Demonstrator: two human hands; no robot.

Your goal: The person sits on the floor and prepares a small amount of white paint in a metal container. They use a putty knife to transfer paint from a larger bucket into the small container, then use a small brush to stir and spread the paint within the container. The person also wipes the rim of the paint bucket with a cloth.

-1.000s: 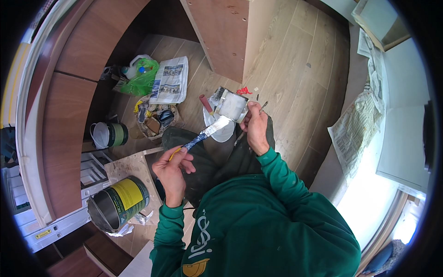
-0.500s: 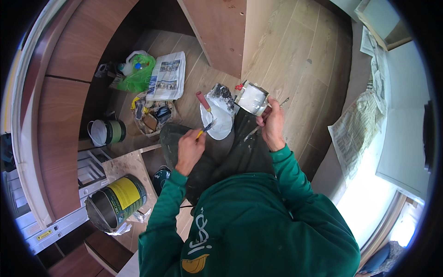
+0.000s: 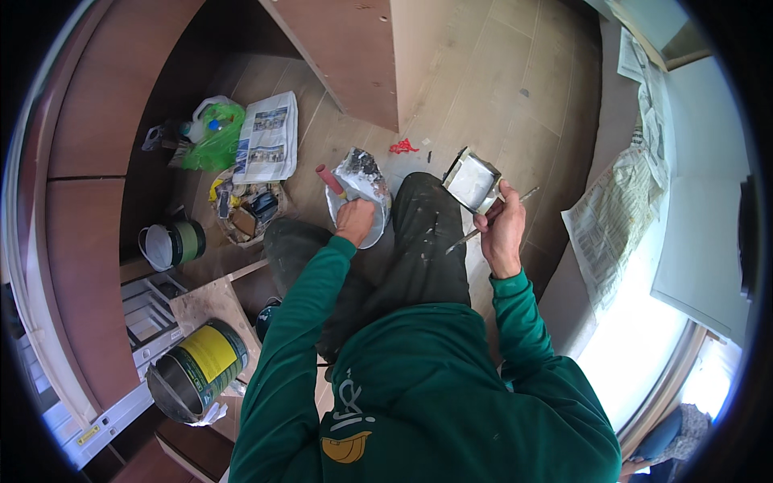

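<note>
My left hand (image 3: 354, 220) is closed and dips into a white paint-stained bucket (image 3: 362, 173) between my legs. The slim yellow-handled tool it held half a second ago is now hidden by the hand and the bucket. Leaning inside that bucket is another tool with a red handle (image 3: 329, 179). Out to the right, above my knee, my right hand (image 3: 503, 237) grips a small rectangular metal tin (image 3: 473, 182) by its near edge. White paint or filler shows in the tin. A thin stick (image 3: 462, 241) passes under the same hand's fingers.
Folded newspaper (image 3: 267, 137), a green bag (image 3: 217, 141) and a tub of tools (image 3: 250, 213) lie left. A large can (image 3: 205, 362) stands on a small wooden stool (image 3: 211, 299). Red scraps (image 3: 403, 146) lie ahead. Newspaper (image 3: 620, 213) covers the right ledge.
My left hand has moved forward, down into the bucket. My right hand has carried the tin right, away from the bucket; the red scraps behind it now show on the floor.
</note>
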